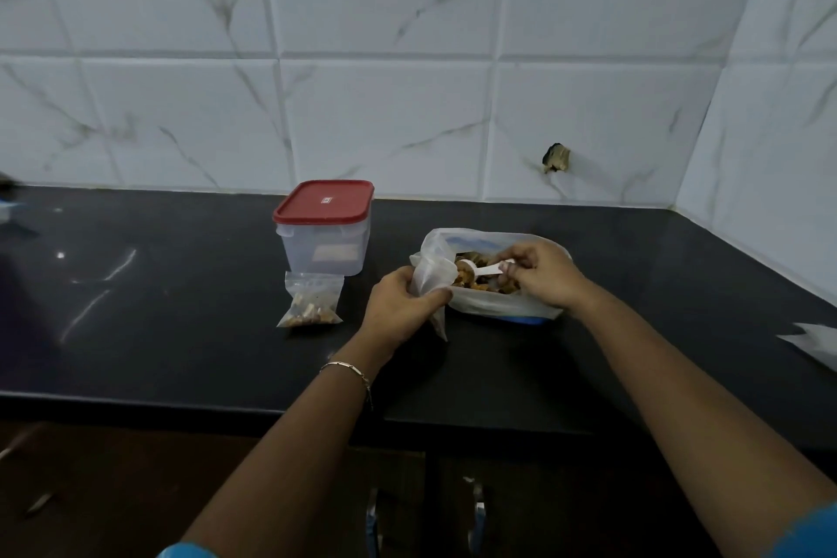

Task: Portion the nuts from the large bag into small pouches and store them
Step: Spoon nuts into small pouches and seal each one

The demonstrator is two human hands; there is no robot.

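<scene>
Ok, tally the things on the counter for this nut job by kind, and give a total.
2 small pouches: the filled pouch and the held pouch in the left hand
1 large bag
1 red-lidded box
1 white scoop, in the right hand
Total: 5
The pale plastic at the right edge is unclear, so uncounted.

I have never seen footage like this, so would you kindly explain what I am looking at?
There is no machine here. A single camera worn on a person's head looks down at their two bare hands. The left hand grips a small pouch. The right hand pinches a white scoop loaded with nuts, inside the mouth of the large bag. On the black counter there is also a filled pouch and, behind it, a clear container with its red lid on.
</scene>
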